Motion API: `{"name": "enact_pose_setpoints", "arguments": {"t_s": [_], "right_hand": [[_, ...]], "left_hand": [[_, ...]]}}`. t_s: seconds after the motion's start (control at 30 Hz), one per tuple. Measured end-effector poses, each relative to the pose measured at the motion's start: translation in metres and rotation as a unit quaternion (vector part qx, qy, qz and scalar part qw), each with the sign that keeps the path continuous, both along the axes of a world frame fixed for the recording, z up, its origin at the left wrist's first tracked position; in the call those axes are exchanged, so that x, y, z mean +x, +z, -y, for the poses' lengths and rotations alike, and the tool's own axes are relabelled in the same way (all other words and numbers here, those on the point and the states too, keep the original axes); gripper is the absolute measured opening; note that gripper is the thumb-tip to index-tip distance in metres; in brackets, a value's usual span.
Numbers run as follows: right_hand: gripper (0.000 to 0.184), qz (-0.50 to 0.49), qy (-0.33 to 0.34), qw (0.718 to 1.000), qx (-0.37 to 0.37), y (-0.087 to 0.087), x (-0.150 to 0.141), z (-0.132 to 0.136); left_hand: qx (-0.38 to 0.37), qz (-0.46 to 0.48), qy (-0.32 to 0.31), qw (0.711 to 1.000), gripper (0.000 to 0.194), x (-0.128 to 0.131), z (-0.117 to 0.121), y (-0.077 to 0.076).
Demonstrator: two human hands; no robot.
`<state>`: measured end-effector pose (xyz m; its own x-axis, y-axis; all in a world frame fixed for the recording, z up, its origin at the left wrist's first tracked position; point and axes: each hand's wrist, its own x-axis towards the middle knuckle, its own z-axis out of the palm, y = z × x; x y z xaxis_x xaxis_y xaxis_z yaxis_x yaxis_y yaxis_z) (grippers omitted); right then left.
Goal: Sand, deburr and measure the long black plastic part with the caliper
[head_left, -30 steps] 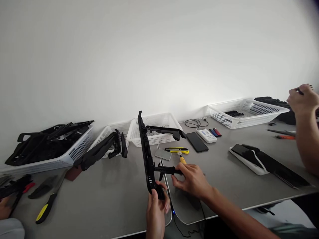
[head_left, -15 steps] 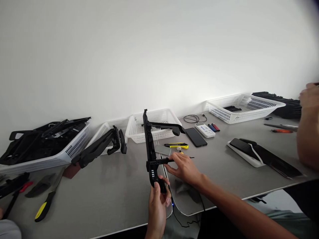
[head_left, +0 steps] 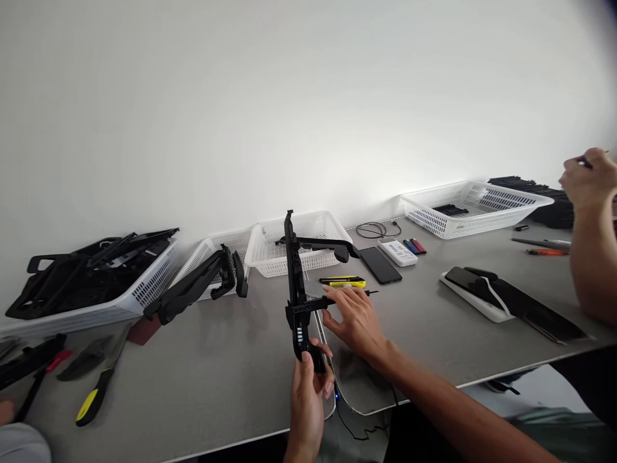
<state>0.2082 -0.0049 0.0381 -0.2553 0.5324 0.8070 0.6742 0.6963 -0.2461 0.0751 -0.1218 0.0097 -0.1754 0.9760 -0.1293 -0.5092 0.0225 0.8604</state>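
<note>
My left hand point(head_left: 309, 384) grips the lower end of a long black plastic frame point(head_left: 294, 283) and holds it upright, edge-on, above the grey table point(head_left: 216, 366). A hinged arm sticks out from the frame's top toward the right. My right hand point(head_left: 354, 316) is at the frame's lower cross arm, fingers around a thin black tool point(head_left: 359, 294) that points right. The tool's tip end pokes out past my fingers.
White baskets point(head_left: 274, 247) stand along the wall; the left one point(head_left: 96, 283) is piled with black frames. A yellow utility knife point(head_left: 343, 281), phone point(head_left: 380, 264), lighters and cable lie behind. A yellow-handled screwdriver point(head_left: 94, 399) lies left. Another person's arm point(head_left: 590, 244) works at right.
The frame has turned more edge-on and shifted slightly right in my left hand. My right hand rose along the lower arm. The other person's hand at right came back into view.
</note>
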Motion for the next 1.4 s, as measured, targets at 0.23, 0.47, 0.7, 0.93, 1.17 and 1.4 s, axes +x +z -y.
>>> {"name": "enact_pose_setpoints", "arguments": {"t_s": [0.23, 0.47, 0.7, 0.93, 1.17, 1.4], "right_hand": [[0.027, -0.007, -0.036, 0.999, 0.012, -0.006, -0.001, 0.007], [0.016, 0.018, 0.015, 1.0, -0.001, -0.015, 0.003, -0.002], [0.026, 0.098, 0.055, 0.993, 0.025, -0.018, 0.014, -0.01], [0.028, 0.091, 0.059, 0.993, 0.036, -0.022, 0.017, -0.015], [0.022, 0.006, 0.042, 0.999, 0.011, -0.008, 0.017, -0.018], [0.018, -0.043, -0.006, 0.999, -0.003, 0.017, 0.019, -0.057]], "left_hand": [[0.0, 0.02, 0.014, 1.0, 0.062, 0.0, -0.001, 0.0], [-0.001, 0.026, 0.019, 0.999, 0.061, 0.0, -0.001, 0.0], [0.005, 0.03, 0.03, 0.999, 0.059, -0.001, -0.002, 0.001], [0.005, 0.021, 0.023, 1.0, 0.058, -0.003, -0.003, -0.001], [0.008, 0.004, 0.012, 1.0, 0.057, -0.004, -0.001, -0.002], [0.007, -0.007, 0.004, 1.0, 0.058, -0.003, 0.004, 0.002]]}}
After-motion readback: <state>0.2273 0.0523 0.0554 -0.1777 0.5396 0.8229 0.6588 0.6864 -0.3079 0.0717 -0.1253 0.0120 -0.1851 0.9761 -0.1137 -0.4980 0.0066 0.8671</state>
